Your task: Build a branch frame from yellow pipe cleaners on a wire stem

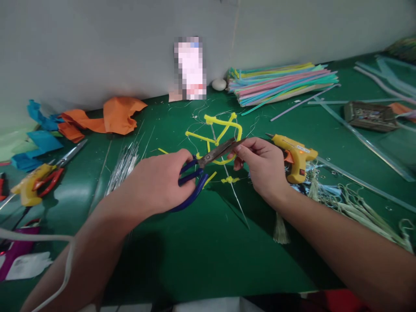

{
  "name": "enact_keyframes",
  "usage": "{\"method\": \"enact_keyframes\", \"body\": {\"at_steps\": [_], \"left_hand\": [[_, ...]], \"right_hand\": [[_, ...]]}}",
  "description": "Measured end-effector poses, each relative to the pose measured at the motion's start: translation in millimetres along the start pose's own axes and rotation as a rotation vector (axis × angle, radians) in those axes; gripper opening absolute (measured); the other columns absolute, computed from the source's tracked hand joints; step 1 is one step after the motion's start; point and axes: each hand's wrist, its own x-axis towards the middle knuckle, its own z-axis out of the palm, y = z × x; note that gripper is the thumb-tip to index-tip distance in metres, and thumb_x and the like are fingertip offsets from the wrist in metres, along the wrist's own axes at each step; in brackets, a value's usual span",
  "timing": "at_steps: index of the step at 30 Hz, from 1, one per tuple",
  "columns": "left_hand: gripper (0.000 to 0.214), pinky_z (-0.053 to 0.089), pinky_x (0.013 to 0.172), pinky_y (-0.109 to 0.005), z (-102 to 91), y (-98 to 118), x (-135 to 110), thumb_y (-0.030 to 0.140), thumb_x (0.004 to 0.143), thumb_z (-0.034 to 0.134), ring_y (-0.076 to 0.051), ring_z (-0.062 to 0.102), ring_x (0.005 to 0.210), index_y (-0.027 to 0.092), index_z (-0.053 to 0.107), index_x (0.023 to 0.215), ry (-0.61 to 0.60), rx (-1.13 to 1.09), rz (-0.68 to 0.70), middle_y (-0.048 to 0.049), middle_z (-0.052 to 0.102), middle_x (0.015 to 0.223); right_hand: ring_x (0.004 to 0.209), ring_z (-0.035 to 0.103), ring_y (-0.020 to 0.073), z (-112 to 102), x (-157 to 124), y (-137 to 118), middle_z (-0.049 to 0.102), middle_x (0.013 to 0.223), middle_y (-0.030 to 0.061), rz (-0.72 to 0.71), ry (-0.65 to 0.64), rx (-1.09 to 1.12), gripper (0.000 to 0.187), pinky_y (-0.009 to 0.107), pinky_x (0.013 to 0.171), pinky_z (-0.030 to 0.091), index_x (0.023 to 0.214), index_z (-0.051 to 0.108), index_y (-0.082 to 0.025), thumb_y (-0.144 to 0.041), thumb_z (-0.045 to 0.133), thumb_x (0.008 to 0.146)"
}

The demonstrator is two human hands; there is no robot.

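Observation:
My left hand [162,180] is wrapped round the dark blue handles of a pair of scissors [214,155], whose blades point right toward my other hand. Thumb and fingers of my right hand [260,158] pinch the bent frame of yellow pipe cleaner [239,132] near the blade tips. Whether the blades are cutting into it I cannot tell. A thin metal wire [239,203] slants down below the frame. Close by lie a small knotted yellow piece [230,180] and a short yellow offcut [210,180].
A bundle of coloured pipe cleaners [282,82] lies at the back beside a white egg-shaped object [219,84] and a blurred phone [191,69]. A yellow glue gun [297,156] and tassels [357,208] sit right. Orange paper [120,115], wires [123,167] and another glue gun [29,186] are left.

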Motion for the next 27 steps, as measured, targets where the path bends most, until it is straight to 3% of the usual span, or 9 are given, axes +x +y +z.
{"method": "enact_keyframes", "body": {"at_steps": [7,27], "left_hand": [[0.034,0.038,0.059,-0.034,-10.8,-1.1,-10.8,0.046,0.083,0.047,-0.027,0.063,0.072,0.027,0.058,0.109,0.0,0.067,-0.063,-0.0043,0.071,0.09],[0.034,0.039,0.061,-0.033,-1.2,2.1,-0.6,0.048,0.084,0.049,-0.025,0.065,0.076,0.027,0.056,0.11,0.009,-0.04,-0.011,-0.0028,0.071,0.092]], "right_hand": [[0.046,0.056,0.009,-0.6,2.1,2.6,0.07,0.064,-0.0012,-0.006,0.035,0.037,0.006,0.026,0.049,0.047,0.074,0.066,-0.021,-0.022,0.069,0.079],[0.048,0.057,0.0092,1.0,-0.8,3.4,0.068,0.066,-0.0015,-0.049,0.009,-0.028,0.011,0.025,0.049,0.047,0.069,0.062,-0.02,-0.016,0.065,0.079]]}}
